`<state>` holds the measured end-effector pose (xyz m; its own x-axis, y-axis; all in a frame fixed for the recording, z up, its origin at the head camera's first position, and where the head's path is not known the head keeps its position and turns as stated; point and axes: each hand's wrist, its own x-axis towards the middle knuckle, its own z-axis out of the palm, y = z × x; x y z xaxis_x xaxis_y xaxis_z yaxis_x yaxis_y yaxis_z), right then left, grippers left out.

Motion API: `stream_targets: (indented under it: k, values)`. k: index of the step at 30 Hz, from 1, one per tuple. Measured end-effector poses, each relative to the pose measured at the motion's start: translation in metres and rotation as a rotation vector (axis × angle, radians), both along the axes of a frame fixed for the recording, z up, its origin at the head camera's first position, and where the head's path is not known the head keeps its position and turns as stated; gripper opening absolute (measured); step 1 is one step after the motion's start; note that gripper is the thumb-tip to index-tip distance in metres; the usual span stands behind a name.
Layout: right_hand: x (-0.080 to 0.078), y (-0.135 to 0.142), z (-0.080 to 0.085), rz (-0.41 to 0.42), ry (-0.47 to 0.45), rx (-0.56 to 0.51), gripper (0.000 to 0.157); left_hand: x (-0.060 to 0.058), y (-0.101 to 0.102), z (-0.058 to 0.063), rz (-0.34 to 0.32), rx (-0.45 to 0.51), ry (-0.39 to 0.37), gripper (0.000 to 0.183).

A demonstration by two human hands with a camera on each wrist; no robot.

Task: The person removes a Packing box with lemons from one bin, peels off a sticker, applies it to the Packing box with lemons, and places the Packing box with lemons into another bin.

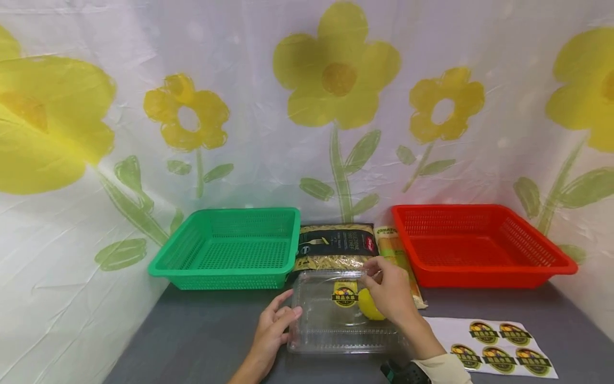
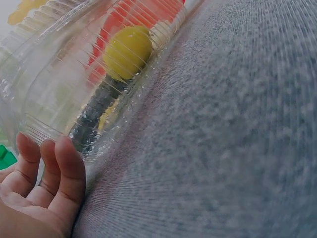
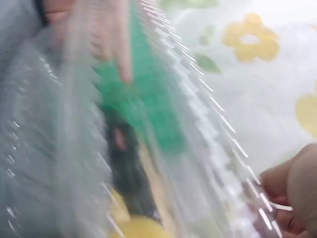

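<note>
A clear plastic container lies on the dark table with a yellow lemon inside. On its lid is a black, green and gold fruit sticker. My left hand is at the container's left side, its lightly bent fingertips touching the plastic wall in the left wrist view. At the far edge, right of the sticker, my right hand pinches the lid's rim between thumb and finger. Blur in the right wrist view hides the exact contact of the right hand.
A green basket stands at the back left, and a red basket at the back right. Between them lie a pasta bag and a narrower yellow packet. A white sheet of stickers lies front right.
</note>
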<state>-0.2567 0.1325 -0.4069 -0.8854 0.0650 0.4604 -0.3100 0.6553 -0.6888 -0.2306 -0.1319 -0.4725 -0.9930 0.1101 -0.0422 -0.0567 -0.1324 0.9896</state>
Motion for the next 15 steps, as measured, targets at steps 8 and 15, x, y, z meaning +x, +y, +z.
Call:
stream_targets:
  k: [8,15]
  values:
    - [-0.004,0.054,0.012,-0.246,0.164,-0.313,0.014,0.007,-0.005,0.006,-0.013,-0.082,-0.083,0.078]
    - [-0.005,0.110,0.019,-0.536,0.252,-0.539,0.019,0.010,-0.003,0.021,-0.054,-0.049,-0.162,0.082]
